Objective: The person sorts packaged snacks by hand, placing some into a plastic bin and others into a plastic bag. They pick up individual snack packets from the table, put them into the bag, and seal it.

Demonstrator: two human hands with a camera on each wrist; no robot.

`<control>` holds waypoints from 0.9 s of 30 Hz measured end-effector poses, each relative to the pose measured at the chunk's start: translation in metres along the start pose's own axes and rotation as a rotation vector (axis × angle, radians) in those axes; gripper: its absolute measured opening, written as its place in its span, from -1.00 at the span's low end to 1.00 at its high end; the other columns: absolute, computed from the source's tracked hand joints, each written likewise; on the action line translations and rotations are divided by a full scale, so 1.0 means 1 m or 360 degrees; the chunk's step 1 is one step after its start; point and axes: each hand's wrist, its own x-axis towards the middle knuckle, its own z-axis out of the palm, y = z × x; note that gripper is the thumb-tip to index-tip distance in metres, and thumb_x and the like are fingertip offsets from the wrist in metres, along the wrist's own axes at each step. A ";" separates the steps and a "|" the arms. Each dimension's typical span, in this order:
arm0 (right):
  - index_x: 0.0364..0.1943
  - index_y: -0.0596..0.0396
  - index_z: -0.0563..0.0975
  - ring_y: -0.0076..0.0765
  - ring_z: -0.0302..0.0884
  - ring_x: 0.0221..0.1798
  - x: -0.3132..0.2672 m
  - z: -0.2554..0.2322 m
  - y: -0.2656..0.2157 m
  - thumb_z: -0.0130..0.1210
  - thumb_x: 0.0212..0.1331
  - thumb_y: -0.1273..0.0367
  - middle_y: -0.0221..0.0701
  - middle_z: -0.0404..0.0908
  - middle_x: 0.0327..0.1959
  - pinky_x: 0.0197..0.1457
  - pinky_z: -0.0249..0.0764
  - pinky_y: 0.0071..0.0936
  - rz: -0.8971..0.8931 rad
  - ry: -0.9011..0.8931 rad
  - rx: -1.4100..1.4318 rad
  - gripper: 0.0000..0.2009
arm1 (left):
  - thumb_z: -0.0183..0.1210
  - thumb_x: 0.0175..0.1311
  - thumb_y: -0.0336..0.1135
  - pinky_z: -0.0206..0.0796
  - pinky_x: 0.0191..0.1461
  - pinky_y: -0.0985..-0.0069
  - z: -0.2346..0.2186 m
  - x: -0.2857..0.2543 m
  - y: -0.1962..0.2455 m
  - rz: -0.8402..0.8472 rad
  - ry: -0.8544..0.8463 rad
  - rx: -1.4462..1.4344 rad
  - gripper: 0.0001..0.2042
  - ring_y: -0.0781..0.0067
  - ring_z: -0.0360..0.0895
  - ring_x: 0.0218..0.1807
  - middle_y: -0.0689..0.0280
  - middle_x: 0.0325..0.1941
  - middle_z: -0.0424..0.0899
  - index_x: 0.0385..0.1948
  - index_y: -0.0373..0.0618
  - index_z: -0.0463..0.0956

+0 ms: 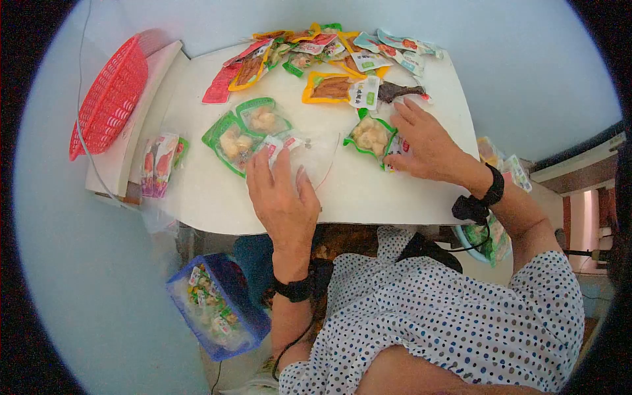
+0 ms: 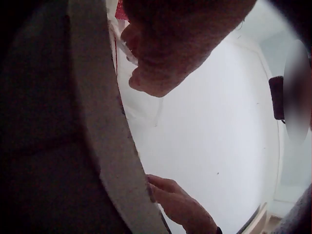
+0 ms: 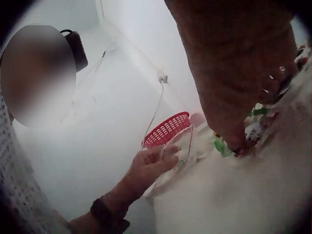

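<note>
My left hand (image 1: pixel 283 204) is at the table's middle front, pinching the edge of a clear plastic bag (image 1: pixel 324 155) with a thin red line along it. Right past its fingertips lie two green-edged packets of pale round food, one nearer (image 1: pixel 234 141) and one farther (image 1: pixel 262 117). A third such packet (image 1: pixel 370 136) sits under my right hand (image 1: pixel 431 145), whose thumb and fingers grip its white-labelled end. In the right wrist view, the right thumb lies against green wrapping (image 3: pixel 222 148). Much of that packet is hidden by the hand there.
Mixed food packets (image 1: pixel 316 46) are heaped at the table's back, with a yellow-edged packet (image 1: pixel 329 87) and a dark-food packet (image 1: pixel 398 91) before them. A red basket (image 1: pixel 112 99) leans at left, near purple-white packets (image 1: pixel 160 164). A blue bin (image 1: pixel 253 316) with packets stands below.
</note>
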 end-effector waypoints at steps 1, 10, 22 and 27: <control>-0.09 0.32 0.48 0.22 0.20 0.35 0.000 0.000 -0.002 0.32 -0.05 0.17 0.10 0.31 0.26 0.38 0.19 -0.06 -0.0008 0.0028 0.0006 -0.47 | 0.22 0.05 -0.45 0.26 0.19 0.08 -0.001 0.000 0.001 0.0005 0.0017 0.0038 -0.64 -0.14 0.38 0.10 -0.03 0.02 0.46 -0.05 -0.23 0.50; -0.27 0.19 0.51 -0.24 0.59 -0.13 0.003 -0.015 0.000 0.34 -0.06 0.31 -0.15 0.60 -0.23 -0.12 0.49 -0.32 0.0391 -0.0020 0.0792 -0.68 | 0.27 0.03 -0.45 0.37 -0.33 0.34 -0.001 0.001 0.007 -0.0062 0.0070 -0.0108 -0.79 0.23 0.48 -0.34 0.25 -0.39 0.44 -0.24 -0.11 0.60; -0.18 0.12 0.56 -0.70 0.51 -0.35 -0.012 -0.035 -0.037 0.15 0.20 0.46 -0.54 0.61 -0.36 -0.40 0.43 -0.66 0.0639 -0.0668 0.2231 -0.87 | 0.25 0.10 -0.47 0.39 -0.43 0.36 -0.002 0.011 0.015 -0.0083 0.0131 -0.0242 -0.80 0.25 0.51 -0.43 0.25 -0.44 0.43 -0.20 -0.09 0.60; -0.05 0.16 0.50 -0.58 0.60 -0.31 0.004 -0.015 -0.054 0.09 0.28 0.42 -0.43 0.65 -0.28 -0.33 0.54 -0.60 0.0813 -0.0722 0.2482 -0.80 | 0.24 0.10 -0.46 0.39 -0.35 0.34 -0.009 0.015 0.021 -0.0156 0.0065 -0.0329 -0.72 0.22 0.50 -0.40 0.23 -0.43 0.45 -0.10 -0.07 0.61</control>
